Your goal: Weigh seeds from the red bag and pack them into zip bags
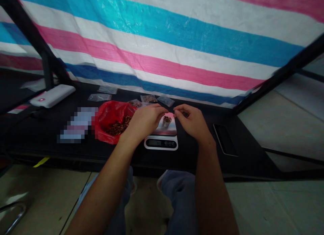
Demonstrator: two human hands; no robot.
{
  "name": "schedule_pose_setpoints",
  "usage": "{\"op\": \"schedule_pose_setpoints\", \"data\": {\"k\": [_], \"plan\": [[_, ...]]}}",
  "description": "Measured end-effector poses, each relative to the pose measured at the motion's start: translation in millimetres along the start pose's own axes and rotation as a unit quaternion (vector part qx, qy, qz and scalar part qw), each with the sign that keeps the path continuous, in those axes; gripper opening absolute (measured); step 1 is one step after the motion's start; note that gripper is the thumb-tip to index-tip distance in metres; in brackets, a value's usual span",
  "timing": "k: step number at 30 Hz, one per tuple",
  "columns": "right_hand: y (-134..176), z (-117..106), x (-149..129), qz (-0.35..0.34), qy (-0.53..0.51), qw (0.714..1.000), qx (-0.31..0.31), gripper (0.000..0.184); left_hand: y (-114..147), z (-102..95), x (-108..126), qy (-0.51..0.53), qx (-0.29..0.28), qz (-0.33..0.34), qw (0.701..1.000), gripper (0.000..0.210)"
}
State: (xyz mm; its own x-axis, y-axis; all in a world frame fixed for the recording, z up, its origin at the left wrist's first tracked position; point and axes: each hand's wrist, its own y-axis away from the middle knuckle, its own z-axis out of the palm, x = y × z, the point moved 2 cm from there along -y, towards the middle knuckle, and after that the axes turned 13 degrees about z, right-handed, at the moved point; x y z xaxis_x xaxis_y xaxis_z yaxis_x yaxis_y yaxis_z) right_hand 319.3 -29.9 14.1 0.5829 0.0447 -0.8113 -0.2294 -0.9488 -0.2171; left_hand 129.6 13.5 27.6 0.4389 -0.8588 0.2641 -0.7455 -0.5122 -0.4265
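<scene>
A small digital scale (pixel 162 143) with a white-rimmed front lies on the black table. On its shiny plate stands a small cup (pixel 166 123) filled with brown dried pieces. My left hand (pixel 148 119) reaches over the scale's left side, fingers bent and thumb side near the cup; whatever its fingertips hold is hidden. My right hand (pixel 192 120) is curled at the cup's right, with brown dried pieces (pixel 185 114) in its fingers. Beside my left wrist, an open red plastic bag (pixel 107 115) holds many more brown pieces (pixel 117 127).
Several small clear bags (pixel 149 98) lie at the back, some with brown contents. A phone (pixel 224 139) is at right; a white device (pixel 53 95) and a blurred-out item (pixel 78 125) are at left. A striped plastic sheet (pixel 162 42) hangs behind the table.
</scene>
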Motion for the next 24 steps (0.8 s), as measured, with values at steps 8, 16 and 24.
{"op": "schedule_pose_setpoints", "data": {"k": [8,16,24], "plan": [[-1,6,-2,-0.005,0.005,1.000,-0.011,0.017,48,-36.8,-66,0.021,-0.166,-0.172,0.971,0.036],[-3,15,-4,-0.001,0.017,1.000,-0.017,0.018,54,-8.8,-82,0.076,-0.184,-0.134,0.971,0.042],[-4,20,-9,-0.004,-0.001,1.000,-0.027,0.017,54,-16.0,-79,0.063,-0.153,-0.168,0.972,0.028]]}}
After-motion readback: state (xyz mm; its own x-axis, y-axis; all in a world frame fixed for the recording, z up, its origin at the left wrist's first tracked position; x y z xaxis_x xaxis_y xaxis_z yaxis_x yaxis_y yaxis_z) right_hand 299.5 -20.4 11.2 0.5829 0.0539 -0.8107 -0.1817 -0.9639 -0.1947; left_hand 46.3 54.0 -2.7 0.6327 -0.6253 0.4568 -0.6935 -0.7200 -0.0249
